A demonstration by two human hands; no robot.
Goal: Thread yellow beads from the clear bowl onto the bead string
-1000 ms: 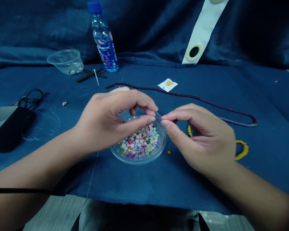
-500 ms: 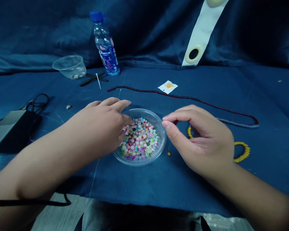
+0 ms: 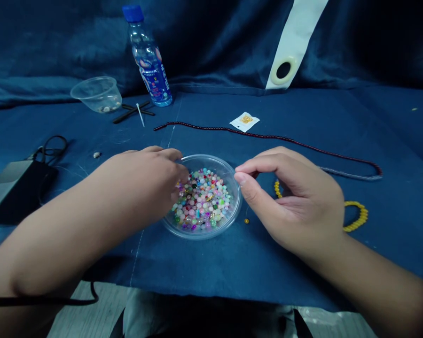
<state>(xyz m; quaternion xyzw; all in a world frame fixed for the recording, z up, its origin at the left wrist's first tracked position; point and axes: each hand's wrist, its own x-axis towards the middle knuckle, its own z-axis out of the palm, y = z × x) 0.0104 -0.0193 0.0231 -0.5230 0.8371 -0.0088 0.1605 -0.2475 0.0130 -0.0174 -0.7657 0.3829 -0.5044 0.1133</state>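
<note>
While a person leans over a blue cloth (image 3: 391,249) spread on a table, both bare hands stay close to a shallow clear plastic bowl (image 3: 211,157) near the middle of the cloth. It is filled with round beads (image 3: 202,199), mostly pink, white, green and purple. From where I stand, the left hand (image 3: 148,180) reaches over the bowl's left rim, its fingers (image 3: 172,157) close together and curled down towards the beads; the hand itself blocks any view of whether they grip one. The right hand (image 3: 289,202) is just beside the right rim, with thumb and forefinger (image 3: 264,159) curved towards each other, their tips nearly meeting. Anything between them would be too small to make out, so I cannot tell if they hold something. A loose gold bead (image 3: 246,220) lies just off the rim, and a curved strand of yellow beads (image 3: 356,217) is further right. Beyond the bowl run a long strand of dark red beads (image 3: 268,137) and a small white sachet of gold pieces (image 3: 245,121). Further back stand a water bottle (image 3: 148,61) and a tilted clear cup (image 3: 97,94) (a few pale beads sit in its bottom).
</note>
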